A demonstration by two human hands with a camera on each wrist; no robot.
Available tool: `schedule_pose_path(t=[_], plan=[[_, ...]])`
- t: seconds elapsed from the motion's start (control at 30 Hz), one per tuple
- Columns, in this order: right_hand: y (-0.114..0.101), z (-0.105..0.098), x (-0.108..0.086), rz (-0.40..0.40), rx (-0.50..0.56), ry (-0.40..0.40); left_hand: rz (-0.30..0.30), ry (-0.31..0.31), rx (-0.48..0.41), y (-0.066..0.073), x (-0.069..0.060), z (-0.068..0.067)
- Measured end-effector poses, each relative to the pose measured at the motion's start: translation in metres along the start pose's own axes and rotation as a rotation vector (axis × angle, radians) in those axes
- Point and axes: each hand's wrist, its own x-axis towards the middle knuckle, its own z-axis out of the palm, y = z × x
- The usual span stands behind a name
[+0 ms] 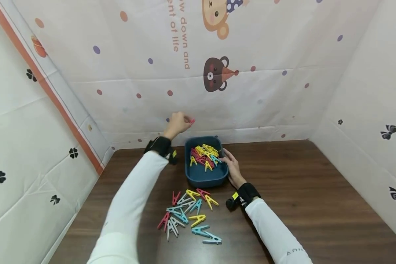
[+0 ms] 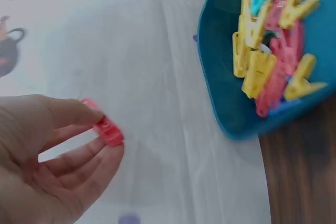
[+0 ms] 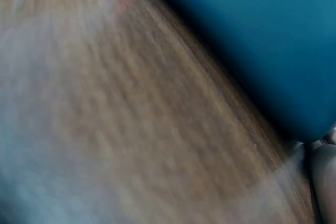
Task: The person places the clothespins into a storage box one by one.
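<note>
My left hand (image 1: 178, 124) is raised above the far left of a dark blue plastic bin (image 1: 202, 179). Between thumb and fingertips it pinches a pinkish-red clothespin (image 2: 107, 129), seen close up in the left wrist view. Yellow, red and blue clothespins (image 1: 204, 156) lie heaped inside the bin. At the bin's right side, my right hand (image 1: 233, 168) grips the wall, some fingers over the rim and the rest outside. Only a sliver of that hand shows in the right wrist view, beside the bin's blue wall (image 3: 262, 35).
Loose clothespins (image 1: 181, 211) in red, yellow, blue and grey lie scattered on the brown wooden table (image 1: 293, 205) in front of the bin. A patterned white cloth (image 1: 250, 110) hangs behind the table's far edge, with more cloth at both sides.
</note>
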Motion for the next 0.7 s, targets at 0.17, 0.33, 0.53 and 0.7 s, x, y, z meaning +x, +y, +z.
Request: schedule_pose_path(t=[0.17,0.33,0.53,0.7], plan=[[-0.001,-0.002,0.000,-0.027,-0.015,-0.002,-0.082,-0.197,0.021,0.029,0.028,0.033],[0.001,0.000,-0.003,-0.023,-0.028,0.020,-0.165,-0.388,0.048,0.026,0.031,0.082],[0.001,0.002,-0.003,-0.021,-0.023,0.022,-0.291,-0.416,0.092,0.010,0.028,0.116],[0.001,0.000,-0.001,-0.026,-0.023,0.017,-0.235,-0.416,0.125,0.016,0.025,0.097]])
